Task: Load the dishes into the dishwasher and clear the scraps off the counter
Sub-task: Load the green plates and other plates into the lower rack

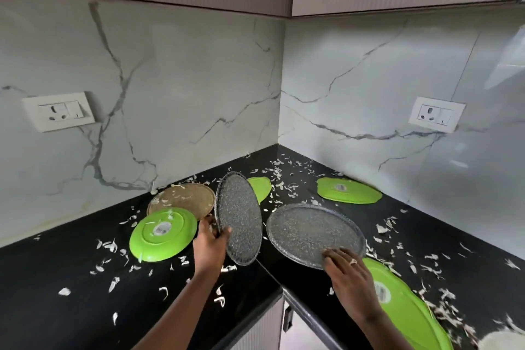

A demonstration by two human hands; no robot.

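Note:
My left hand (210, 244) grips a grey speckled plate (239, 216) by its lower left rim and holds it tilted on edge above the black counter (56, 278). My right hand (348, 270) rests fingers-down on the near rim of a second grey speckled plate (309, 231) lying flat in the corner. Green plates lie upside down around them: one at the left (163, 233), one behind the lifted plate (260, 187), one at the back right (348, 190), one under my right wrist (403, 304). A brown plate (183, 199) lies at the back left.
White scraps (284, 179) are strewn all over the counter, thickest in the far corner and along the right side. Marble-look walls close the corner, each with a socket (59, 111). A cabinet front (264, 329) shows below the counter's inner edge.

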